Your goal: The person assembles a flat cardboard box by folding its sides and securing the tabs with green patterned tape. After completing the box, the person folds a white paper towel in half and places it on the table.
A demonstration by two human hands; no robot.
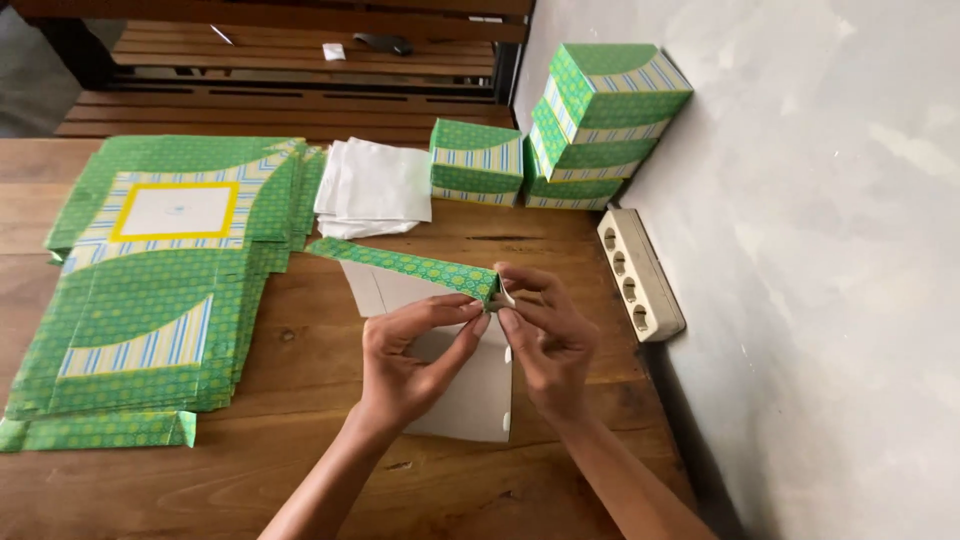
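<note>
On the wooden table [300, 480], just in front of the stack of flat green box blanks [160, 290], both hands meet over a partly folded box blank [440, 340]. The left hand [410, 360] rises from the lower edge of the view, wrist bent, palm turned toward the person, with thumb and forefinger pinched on the blank's near corner. The right hand [545, 335] comes in from the lower right, fingers curled, its fingertips [505, 300] gripping the same corner from the opposite side, so that the two hands touch there. The partly folded box blank lies between and beneath the hands: its white inner face rests on the table, while its green patterned side wall [400, 262] stands raised and runs from the pinched corner away toward the stack of flat green box blanks. Beyond that stack, away from the person, lies a pile of white paper sheets [375, 185], and beside the pile stands one finished green box [477, 162]. Further from the stack, against the grey wall [800, 250], three finished boxes [595, 125] are piled up, with a beige power strip [640, 272] lying along the wall's foot.
</note>
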